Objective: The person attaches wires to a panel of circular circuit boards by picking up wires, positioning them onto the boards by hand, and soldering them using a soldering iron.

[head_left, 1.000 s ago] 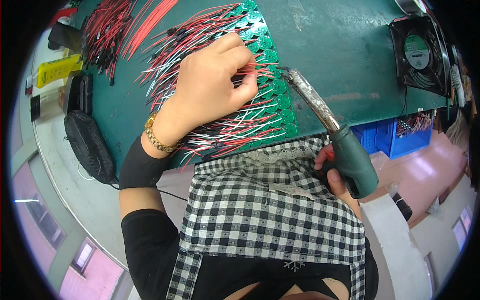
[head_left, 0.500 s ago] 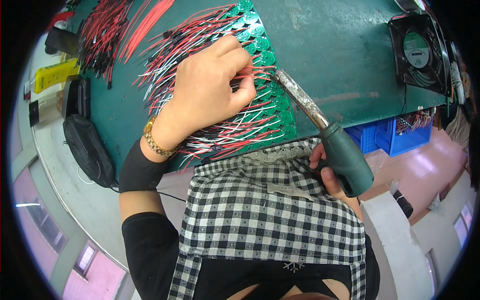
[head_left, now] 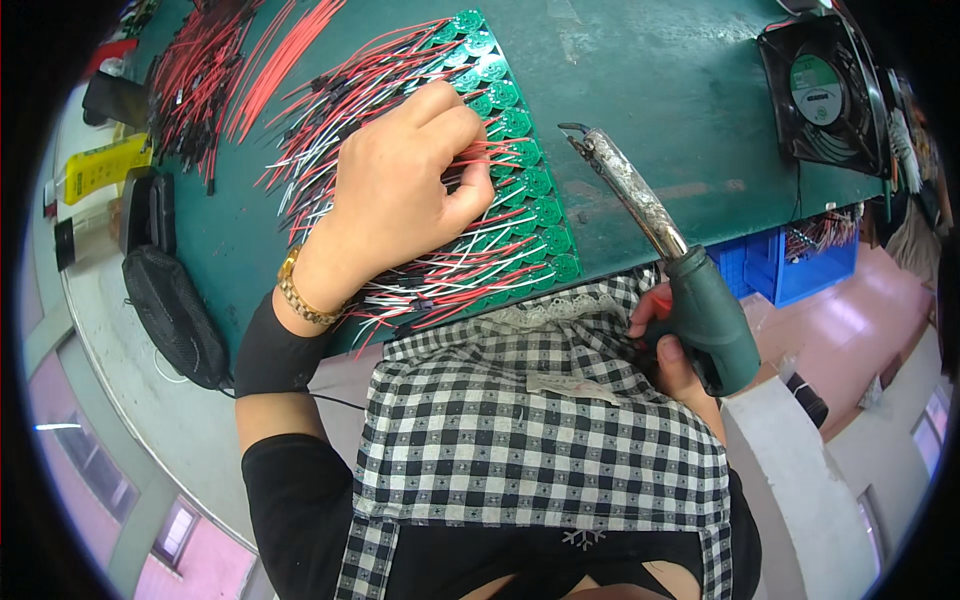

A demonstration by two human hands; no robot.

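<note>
My left hand (head_left: 400,185), wearing a gold watch (head_left: 305,292), is closed in a pinch on red wires (head_left: 500,150). These wires run from the fingers to a panel of small round green circuit boards (head_left: 545,212). Many red, white and black wires fan out leftward from the panel, partly hidden under the hand. My right hand (head_left: 678,368) is wrapped round the dark green handle of a soldering iron (head_left: 715,315). Its scorched metal barrel points up and left, and the tip is in the air right of the panel, apart from the boards.
Bundles of red and black wires (head_left: 200,85) lie at the far left, beside a yellow bottle (head_left: 105,168) and a black pouch (head_left: 175,315). A black fan (head_left: 825,95) stands at the right of the green table (head_left: 650,90). Below the table edge is a blue bin (head_left: 805,270).
The soldering iron's tip has moved right, away from the wire ends and boards. My left hand keeps its pinch on the red wires. The whole view has shifted slightly.
</note>
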